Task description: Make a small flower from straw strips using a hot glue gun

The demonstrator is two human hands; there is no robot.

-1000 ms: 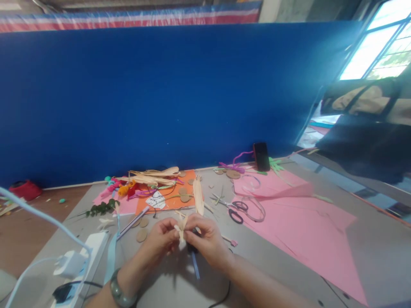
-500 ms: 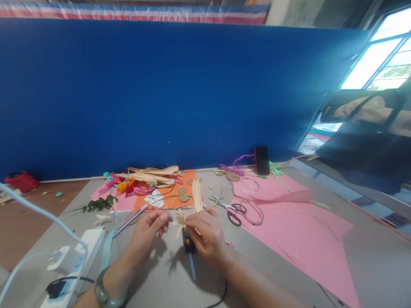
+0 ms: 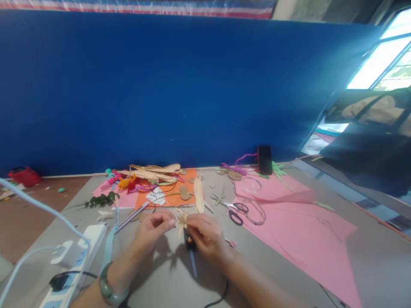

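Note:
A small flower of pale dried husk strips (image 3: 182, 221) is held up at the middle of the table, its petals spread. My right hand (image 3: 208, 237) pinches it from the right with thumb and fingers. From the left, my left hand (image 3: 157, 226) comes close, thumb and forefinger pressed together beside a petal; what lies between them is too small to make out. Beneath the flower rests a black hot glue gun (image 3: 189, 244), partly hidden by my right hand. A translucent glue stick (image 3: 193, 264) sticks out of its back end.
Scissors (image 3: 236, 209) lie right of my hands, next to pink paper (image 3: 298, 231). Husk strips (image 3: 157, 173) lie on orange paper (image 3: 173, 200); another husk piece (image 3: 198, 194) is ahead. A white power strip (image 3: 86, 252) with cables stands left. A phone (image 3: 264, 160) leans against the blue partition (image 3: 192, 85).
My left hand has moved right, bringing its fingertips up to the flower's petals. My right hand keeps its pinch on the flower. The view has shifted slightly.

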